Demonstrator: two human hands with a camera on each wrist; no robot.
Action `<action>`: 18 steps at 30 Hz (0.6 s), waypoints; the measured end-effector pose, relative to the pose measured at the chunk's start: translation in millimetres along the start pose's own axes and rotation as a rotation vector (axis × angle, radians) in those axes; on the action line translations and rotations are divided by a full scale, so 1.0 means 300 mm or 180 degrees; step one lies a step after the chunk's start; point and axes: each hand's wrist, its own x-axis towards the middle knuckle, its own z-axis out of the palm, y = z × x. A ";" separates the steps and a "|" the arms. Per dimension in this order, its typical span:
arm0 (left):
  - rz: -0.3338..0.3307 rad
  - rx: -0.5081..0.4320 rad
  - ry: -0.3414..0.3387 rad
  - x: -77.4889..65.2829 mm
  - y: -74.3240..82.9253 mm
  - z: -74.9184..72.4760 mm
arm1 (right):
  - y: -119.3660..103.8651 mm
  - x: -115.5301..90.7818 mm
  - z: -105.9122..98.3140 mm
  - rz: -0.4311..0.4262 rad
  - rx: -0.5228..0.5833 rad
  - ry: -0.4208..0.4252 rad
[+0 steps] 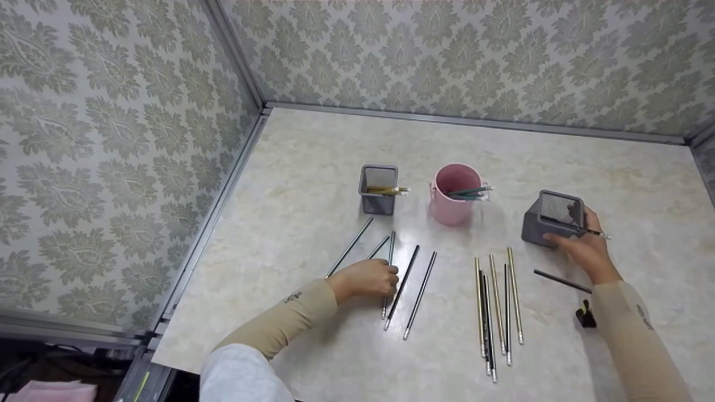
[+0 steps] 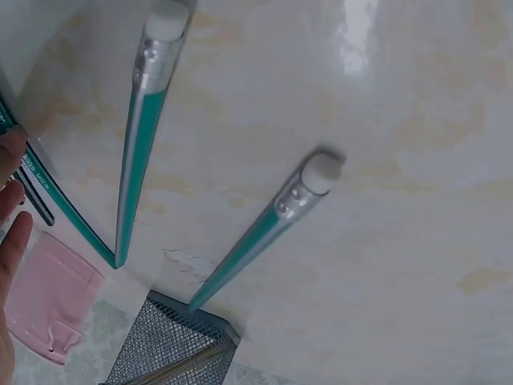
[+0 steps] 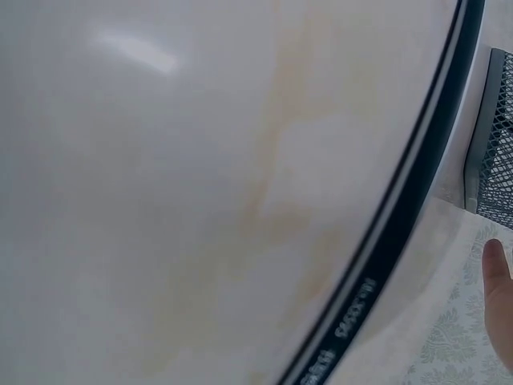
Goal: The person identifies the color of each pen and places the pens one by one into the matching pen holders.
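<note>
Left hand (image 1: 366, 278): palm-down, grip curled, seemingly pinching green pencil (image 1: 391, 247) | Right hand (image 1: 591, 252): grip wrapped round tilted mesh holder (image 1: 532, 226)

Nothing I saw could be read as a whole word. On the right, a dark pencil (image 3: 411, 188) carried two short blocks of pale print, too blurred for me to spell out. On the left, a green pencil (image 2: 64, 200) bore tiny white lettering, also beyond me. I couldn't tell whether the dark marks on both sleeves (image 1: 273, 324) were letters or ornament.
</note>
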 end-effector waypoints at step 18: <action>0.0091 -0.0127 0.0026 0.014 0.020 0.038 | -0.008 0.000 -0.002 0.0050 -0.0047 -0.0005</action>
